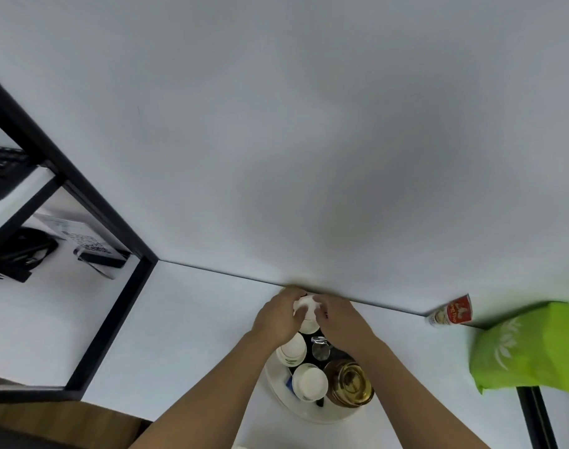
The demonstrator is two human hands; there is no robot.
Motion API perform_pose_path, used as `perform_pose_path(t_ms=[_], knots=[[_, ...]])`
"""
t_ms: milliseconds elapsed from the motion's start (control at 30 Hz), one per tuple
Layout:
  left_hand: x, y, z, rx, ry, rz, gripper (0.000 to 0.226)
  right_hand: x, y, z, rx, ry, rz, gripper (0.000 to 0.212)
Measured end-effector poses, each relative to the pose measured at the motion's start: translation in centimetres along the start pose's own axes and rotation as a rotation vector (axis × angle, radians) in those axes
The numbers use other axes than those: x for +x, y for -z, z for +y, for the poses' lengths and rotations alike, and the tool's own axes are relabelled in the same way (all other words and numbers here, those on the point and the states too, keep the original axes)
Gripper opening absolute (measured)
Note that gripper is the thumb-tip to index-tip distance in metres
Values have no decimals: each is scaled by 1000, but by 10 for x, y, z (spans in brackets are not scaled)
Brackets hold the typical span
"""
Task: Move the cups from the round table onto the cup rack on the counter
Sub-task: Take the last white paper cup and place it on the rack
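Observation:
Both my hands hold one white cup (307, 306) upside down at the far side of the cup rack (315, 413), close to the wall. My left hand (278, 319) grips it from the left, my right hand (340, 319) from the right. On the rack sit two more inverted white cups (292, 350) (310, 382), with another white cup (310, 326) just under the held one. An amber glass teapot (349, 382) and a small clear glass (321, 348) also stand on the round white base.
The white counter (186, 335) meets a white wall. A red-and-white paper cup (449, 312) lies on its side at the right, beside a green bag (532, 348). A black-framed glass partition (115, 312) stands at the left, with a keyboard and desk items behind it.

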State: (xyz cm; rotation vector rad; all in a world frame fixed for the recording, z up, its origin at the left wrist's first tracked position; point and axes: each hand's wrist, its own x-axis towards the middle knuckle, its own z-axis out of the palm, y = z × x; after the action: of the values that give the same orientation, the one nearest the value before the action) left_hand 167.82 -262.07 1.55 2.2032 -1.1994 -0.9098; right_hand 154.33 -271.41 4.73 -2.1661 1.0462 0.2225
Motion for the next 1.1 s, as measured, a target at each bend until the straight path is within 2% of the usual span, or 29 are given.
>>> perform_pose_path(t_ms=[100,300,500,700,967,1100], knots=[[-2,1,1,39,10,-22,31,-3,-2,0,-31,11,-26,45],[-9,6,7,14,2,-20,34,-9,-1,-2,-51,37,-44,46],[-21,27,16,-18,-25,37,37,-17,19,-22,4,114,43,41],[-37,79,40,1,-84,228,40,-23,57,-58,66,273,188,44],[-93,199,110,0,-256,652,47,-46,141,-146,227,661,464,52],[-142,251,148,25,-320,862,52,-78,177,-199,287,867,530,54]])
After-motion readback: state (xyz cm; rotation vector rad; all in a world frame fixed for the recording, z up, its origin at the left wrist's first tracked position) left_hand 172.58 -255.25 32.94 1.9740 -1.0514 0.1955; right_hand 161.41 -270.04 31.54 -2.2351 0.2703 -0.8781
